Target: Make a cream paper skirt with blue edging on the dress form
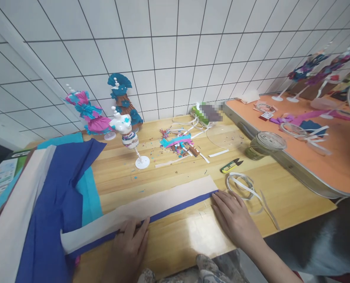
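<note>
A long pale paper strip (151,206) lies across the wooden table (186,232) on top of a dark blue strip (181,205) whose edge shows along its near side. My left hand (129,245) rests flat on the table with its fingertips pressing the near edge of the strips. Over at the strips' right end, my right hand (234,216) lies flat with fingers stretched out, touching that end. Neither hand grips anything.
Folded blue, teal and pale crepe sheets (57,204) lie at the left. A white mannequin stand (130,137), two dressed mannequins (89,114), paper scraps (177,143), small snips (231,166), a tape loop (242,184) and a jar (263,145) sit behind. An orange tray (316,157) is at right.
</note>
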Demonstrator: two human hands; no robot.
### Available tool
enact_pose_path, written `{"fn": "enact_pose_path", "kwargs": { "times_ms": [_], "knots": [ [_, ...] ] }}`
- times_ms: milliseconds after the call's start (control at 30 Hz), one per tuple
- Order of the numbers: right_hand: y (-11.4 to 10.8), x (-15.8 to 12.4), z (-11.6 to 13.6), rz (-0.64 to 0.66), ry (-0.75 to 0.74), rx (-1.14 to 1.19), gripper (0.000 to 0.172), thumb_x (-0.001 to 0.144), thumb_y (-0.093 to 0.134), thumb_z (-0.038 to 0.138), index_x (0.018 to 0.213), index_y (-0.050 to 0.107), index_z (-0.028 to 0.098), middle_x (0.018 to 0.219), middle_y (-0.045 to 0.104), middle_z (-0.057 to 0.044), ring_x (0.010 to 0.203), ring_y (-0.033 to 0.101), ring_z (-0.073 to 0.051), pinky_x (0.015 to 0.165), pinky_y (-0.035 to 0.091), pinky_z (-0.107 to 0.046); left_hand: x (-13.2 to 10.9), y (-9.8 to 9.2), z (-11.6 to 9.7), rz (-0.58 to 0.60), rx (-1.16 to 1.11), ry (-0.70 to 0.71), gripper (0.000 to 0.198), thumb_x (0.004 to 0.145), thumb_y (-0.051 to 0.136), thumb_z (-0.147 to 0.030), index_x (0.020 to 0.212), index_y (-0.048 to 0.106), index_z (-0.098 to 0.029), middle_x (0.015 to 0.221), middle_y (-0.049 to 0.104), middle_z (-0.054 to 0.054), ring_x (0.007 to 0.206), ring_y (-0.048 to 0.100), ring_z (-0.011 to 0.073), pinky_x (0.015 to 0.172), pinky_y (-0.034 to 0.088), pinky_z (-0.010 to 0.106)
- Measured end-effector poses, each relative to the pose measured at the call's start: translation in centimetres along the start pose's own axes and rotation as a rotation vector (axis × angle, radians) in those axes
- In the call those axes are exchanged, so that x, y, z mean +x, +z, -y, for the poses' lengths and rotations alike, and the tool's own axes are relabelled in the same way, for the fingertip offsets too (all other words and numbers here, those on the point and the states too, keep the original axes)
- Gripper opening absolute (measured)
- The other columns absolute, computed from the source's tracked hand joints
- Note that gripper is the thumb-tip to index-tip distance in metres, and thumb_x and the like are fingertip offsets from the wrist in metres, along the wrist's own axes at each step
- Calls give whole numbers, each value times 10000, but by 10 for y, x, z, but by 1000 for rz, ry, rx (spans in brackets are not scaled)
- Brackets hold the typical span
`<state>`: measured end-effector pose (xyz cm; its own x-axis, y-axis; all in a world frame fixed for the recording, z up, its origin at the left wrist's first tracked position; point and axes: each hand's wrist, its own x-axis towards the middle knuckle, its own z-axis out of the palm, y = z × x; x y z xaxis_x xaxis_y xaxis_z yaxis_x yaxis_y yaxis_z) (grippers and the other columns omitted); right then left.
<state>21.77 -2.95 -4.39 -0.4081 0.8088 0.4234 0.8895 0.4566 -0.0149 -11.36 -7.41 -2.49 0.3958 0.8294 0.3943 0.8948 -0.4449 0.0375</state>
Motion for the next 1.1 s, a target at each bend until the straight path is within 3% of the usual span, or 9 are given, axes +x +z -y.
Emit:
{"fn": "enact_pose_path", "kwargs": {
  "times_ms": [233, 367, 500, 700, 1100],
  "knots": [
    [-6, 9, 10, -31, 37, 25, 271, 901, 480, 207, 1127, 612, 138, 1113, 664, -132, 1122, 561, -273, 986, 373, -496, -2, 2, 2, 9, -9, -6, 295, 902, 420, -196, 1129, 605, -157, 900, 599, 85, 784, 584, 176, 657, 486, 287],
    [-3, 17, 21, 7, -40, 99, 303, 904, 474, 207, 1173, 594, 139, 1175, 642, -137, 1172, 537, -261, 1007, 389, -494, -2, 2, 2, 19, -8, -2, 301, 903, 415, -194, 1135, 603, -154, 900, 600, 84, 787, 588, 172, 666, 490, 287],
    [-3, 7, 14, 2, -137, 186, 302, 896, 482, 168, 1173, 601, 151, 1152, 657, -132, 1154, 562, -226, 1000, 440, -438, -3, 3, 2, 23, -18, -21, 299, 902, 419, -194, 1134, 605, -165, 900, 598, 78, 796, 591, 172, 673, 492, 287],
    [-7, -1, 0, -41, -137, 174, 355, 868, 518, 125, 1220, 560, 113, 1219, 612, -167, 1225, 499, -256, 1030, 409, -481, -2, 2, 1, 16, -21, -16, 297, 901, 422, -185, 1134, 604, -153, 915, 596, 87, 801, 590, 181, 672, 490, 296],
    [-3, 3, 10, -37, -141, 215, 300, 874, 522, 152, 1163, 599, 138, 1112, 677, -125, 1125, 583, -227, 1030, 421, -465, -2, 2, 2, -4, 15, 1, 282, 902, 410, -157, 1069, 635, -122, 885, 597, 98, 770, 587, 187, 635, 485, 303]
  ]
}}
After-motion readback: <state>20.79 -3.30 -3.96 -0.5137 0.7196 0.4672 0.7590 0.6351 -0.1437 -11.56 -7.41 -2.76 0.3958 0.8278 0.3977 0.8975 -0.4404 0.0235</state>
